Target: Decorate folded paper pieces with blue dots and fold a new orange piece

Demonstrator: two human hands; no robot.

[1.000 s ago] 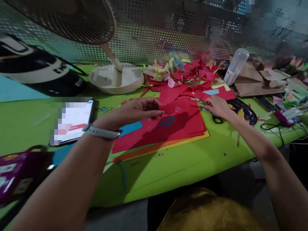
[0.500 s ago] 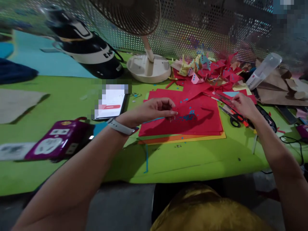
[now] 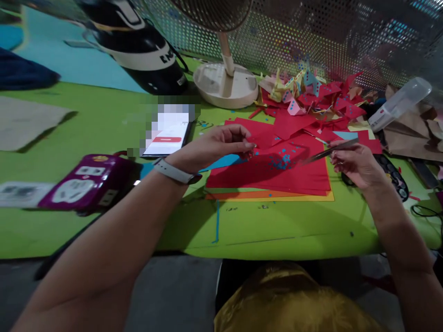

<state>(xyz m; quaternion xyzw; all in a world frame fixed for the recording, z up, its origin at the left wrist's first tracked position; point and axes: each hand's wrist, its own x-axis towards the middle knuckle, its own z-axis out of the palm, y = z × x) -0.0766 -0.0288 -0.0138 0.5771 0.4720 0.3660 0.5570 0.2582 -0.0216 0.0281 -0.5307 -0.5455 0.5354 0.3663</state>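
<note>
My left hand hovers over the left part of a stack of red paper sheets. Its thumb and fingers are pinched together on something too small to make out. Between the fingers of my right hand is a thin pair of metal tweezers, tips pointing left toward the stack. Tiny blue paper bits lie scattered on the top red sheet, between my two hands. A blue paper piece shows under my left hand.
Behind the stack is a heap of folded paper pieces. A fan base, a black bottle and a phone stand or lie at the back left. Nearer is a purple power strip. A clear plastic bottle leans at the right.
My right hand has lifted the tweezers from beside the scissors and brought them toward the red stack. My left hand stays pinched over the paper. The view has shifted slightly.
</note>
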